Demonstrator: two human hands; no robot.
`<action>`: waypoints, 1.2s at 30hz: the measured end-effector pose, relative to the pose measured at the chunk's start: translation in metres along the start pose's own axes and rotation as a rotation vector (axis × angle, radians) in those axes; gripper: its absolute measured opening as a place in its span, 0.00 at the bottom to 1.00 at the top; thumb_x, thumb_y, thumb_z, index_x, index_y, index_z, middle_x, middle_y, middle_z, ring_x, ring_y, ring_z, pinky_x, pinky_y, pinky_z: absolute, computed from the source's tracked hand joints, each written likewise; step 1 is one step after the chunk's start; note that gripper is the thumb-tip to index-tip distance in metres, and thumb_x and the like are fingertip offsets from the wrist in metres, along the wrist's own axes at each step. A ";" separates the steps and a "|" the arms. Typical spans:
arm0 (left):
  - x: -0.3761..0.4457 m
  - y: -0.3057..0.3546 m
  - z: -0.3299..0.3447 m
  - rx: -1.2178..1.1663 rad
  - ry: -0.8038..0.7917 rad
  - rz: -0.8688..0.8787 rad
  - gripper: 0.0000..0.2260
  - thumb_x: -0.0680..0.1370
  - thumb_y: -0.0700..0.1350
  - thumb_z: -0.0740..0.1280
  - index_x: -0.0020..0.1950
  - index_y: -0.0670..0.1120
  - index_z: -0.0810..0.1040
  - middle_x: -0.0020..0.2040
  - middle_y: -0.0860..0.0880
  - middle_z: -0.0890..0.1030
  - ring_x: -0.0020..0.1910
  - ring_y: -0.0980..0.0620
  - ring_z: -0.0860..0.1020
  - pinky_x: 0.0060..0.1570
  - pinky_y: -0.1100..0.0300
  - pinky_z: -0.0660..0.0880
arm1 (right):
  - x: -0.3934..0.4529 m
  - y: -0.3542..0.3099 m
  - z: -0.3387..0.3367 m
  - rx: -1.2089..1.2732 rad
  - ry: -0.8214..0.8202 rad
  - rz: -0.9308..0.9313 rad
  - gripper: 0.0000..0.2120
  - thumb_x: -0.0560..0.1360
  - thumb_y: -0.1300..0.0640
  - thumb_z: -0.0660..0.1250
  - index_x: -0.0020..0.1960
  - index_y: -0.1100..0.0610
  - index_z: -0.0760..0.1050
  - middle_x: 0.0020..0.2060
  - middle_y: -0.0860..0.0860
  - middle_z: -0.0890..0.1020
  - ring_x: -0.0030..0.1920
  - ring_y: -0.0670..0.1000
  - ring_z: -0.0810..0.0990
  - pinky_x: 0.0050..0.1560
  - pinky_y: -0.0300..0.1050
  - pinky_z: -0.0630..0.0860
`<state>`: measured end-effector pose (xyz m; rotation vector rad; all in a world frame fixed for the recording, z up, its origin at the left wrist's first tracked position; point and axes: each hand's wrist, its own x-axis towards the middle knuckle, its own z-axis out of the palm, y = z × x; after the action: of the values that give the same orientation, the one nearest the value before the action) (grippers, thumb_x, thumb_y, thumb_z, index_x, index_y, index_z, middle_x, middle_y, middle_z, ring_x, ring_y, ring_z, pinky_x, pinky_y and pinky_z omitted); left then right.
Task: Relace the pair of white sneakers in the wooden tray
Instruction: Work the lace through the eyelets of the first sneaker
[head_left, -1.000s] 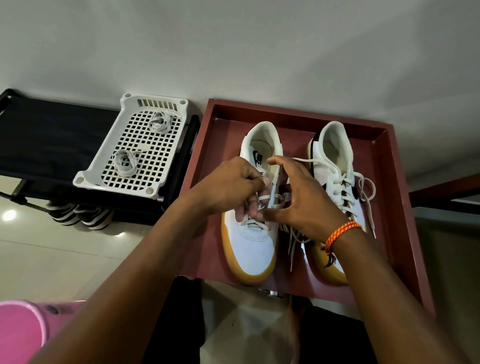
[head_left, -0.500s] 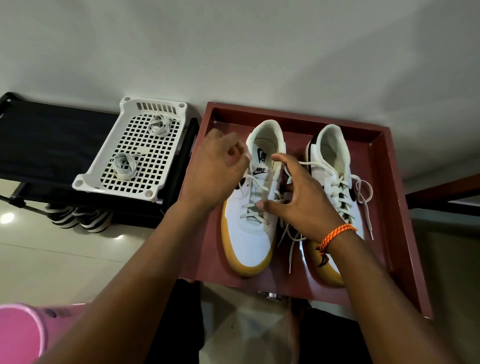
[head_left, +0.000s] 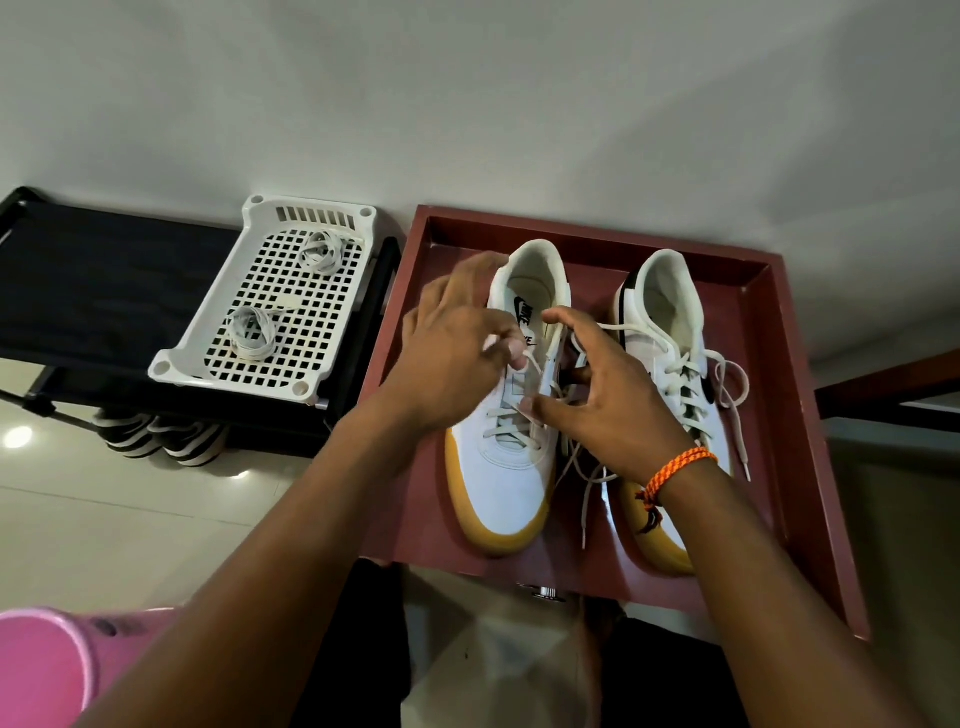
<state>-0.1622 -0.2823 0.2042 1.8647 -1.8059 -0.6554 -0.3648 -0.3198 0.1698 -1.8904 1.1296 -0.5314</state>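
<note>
Fingers (head_left: 511, 347) of the left hand (head_left: 447, 358) pinched a strand of the lace (head_left: 535, 371) rising from the left sneaker (head_left: 511, 467), while the right hand (head_left: 608, 410) curled over the same shoe's eyelets with its fingertips on the lace, though whether it truly gripped the strand could not be told. Both hands covered the sneaker's tongue and upper eyelets. On that wrist sat an orange braided band (head_left: 680, 467).

At nine o'clock from the hands lay a white perforated basket (head_left: 218, 358) holding two coiled spare laces (head_left: 252, 332), resting on a black rack (head_left: 93, 291); striped shoes (head_left: 156, 439) sat beneath it. A pink object (head_left: 47, 670) showed at seven o'clock.

A pale glossy tiled floor (head_left: 104, 509) ran under the rack, and a plain white wall (head_left: 467, 104) filled twelve o'clock.

Both sneakers stood side by side, toes toward the wearer, in the reddish wooden tray (head_left: 810, 467). The right sneaker (head_left: 670, 358) lay at three o'clock of the hands, laced, with loose ends trailing onto the tray floor.
</note>
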 end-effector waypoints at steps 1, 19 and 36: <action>0.001 -0.004 -0.004 -0.022 0.041 -0.010 0.07 0.81 0.50 0.70 0.44 0.58 0.84 0.83 0.55 0.60 0.80 0.42 0.60 0.76 0.35 0.62 | 0.000 -0.001 0.000 0.003 -0.001 0.001 0.41 0.72 0.51 0.82 0.77 0.36 0.64 0.72 0.42 0.73 0.68 0.51 0.78 0.64 0.55 0.81; -0.001 0.000 0.013 0.038 -0.010 0.026 0.09 0.84 0.47 0.68 0.45 0.57 0.80 0.84 0.55 0.58 0.81 0.44 0.56 0.75 0.38 0.61 | -0.002 -0.002 -0.001 -0.007 0.002 0.001 0.41 0.72 0.51 0.81 0.78 0.38 0.63 0.72 0.44 0.73 0.68 0.50 0.77 0.65 0.54 0.80; -0.005 0.002 0.018 0.074 -0.018 0.071 0.07 0.83 0.49 0.69 0.47 0.57 0.84 0.85 0.55 0.57 0.83 0.43 0.53 0.76 0.37 0.55 | 0.000 0.001 0.000 -0.017 0.000 -0.014 0.40 0.72 0.50 0.80 0.77 0.37 0.64 0.71 0.44 0.74 0.66 0.51 0.79 0.64 0.56 0.80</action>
<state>-0.1746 -0.2772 0.1916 1.8370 -1.9229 -0.5897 -0.3652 -0.3198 0.1685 -1.9142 1.1246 -0.5311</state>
